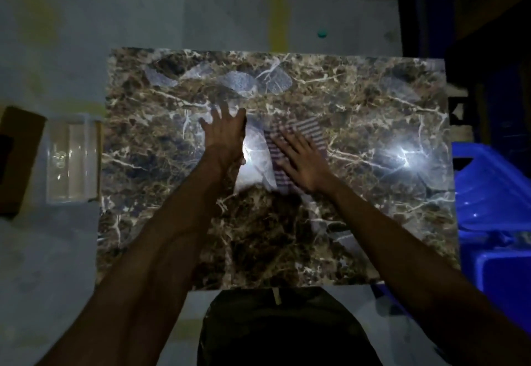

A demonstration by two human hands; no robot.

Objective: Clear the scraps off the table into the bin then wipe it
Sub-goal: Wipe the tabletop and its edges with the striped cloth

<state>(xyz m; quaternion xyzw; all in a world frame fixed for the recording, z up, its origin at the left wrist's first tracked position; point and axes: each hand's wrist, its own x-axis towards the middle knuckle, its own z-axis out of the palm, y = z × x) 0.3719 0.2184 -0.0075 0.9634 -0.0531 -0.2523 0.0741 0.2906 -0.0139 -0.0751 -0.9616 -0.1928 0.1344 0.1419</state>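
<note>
1. Cloth [296,147], striped and thin, lies flat near the middle of the marble-pattern table [172,222]. The right hand [301,164] presses on it with straight, spread fingers; nothing is gripped.
2. The left hand [224,133] is just beside it, also flat with the fingers spread, touching the table surface and holding nothing. The picture is blurred there, so I cannot say more.
3. I judge the cloth to be soft and light. It will fold and bunch if it is pushed from one edge, so pressing with a flat palm on its middle is the better hold for wiping.
4. The table top looks glossy, with two bright light reflections, so the cloth should slide easily. Pale smeared patches [244,81] show near the far edge; I think they are wet marks or residue, but it is too dim to tell. I see no clear scraps.
5. The transparent bin [71,159] stands just beside the left edge of the table, and a blue plastic crate [494,193] is close to the right edge.
6. There is open room on the surface all around the hands. The far edge and the near edge are free, and the person's body is at the near edge.
</note>
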